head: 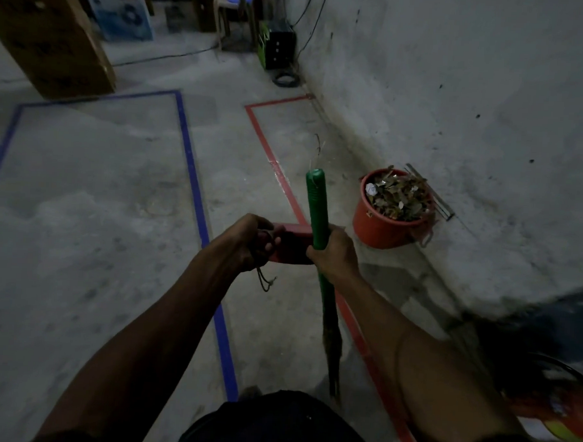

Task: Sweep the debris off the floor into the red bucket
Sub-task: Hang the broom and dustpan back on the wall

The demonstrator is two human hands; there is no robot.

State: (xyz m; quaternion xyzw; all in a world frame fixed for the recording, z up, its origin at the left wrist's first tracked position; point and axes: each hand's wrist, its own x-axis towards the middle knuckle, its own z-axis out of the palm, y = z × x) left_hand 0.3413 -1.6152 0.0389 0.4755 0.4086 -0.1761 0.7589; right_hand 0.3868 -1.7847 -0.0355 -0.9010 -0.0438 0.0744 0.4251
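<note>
The red bucket [388, 225] stands on the floor by the wall, filled to the rim with dry leaves and scraps of debris [398, 198]. My right hand [335, 253] grips a broom by its green handle [315, 208]; the dark bristles [331, 349] hang down toward my legs. My left hand [249, 240] holds one end of a red dustpan [290, 244], with a dark cord [264, 279] dangling below it. Both hands are level, to the left of the bucket.
Blue tape [197, 196] and red tape [279, 167] mark rectangles on the concrete floor. A grey wall [472, 95] runs along the right. A cardboard box [54, 36], a green-black machine [277, 48] with cables and a plastic chair [231, 4] stand at the back.
</note>
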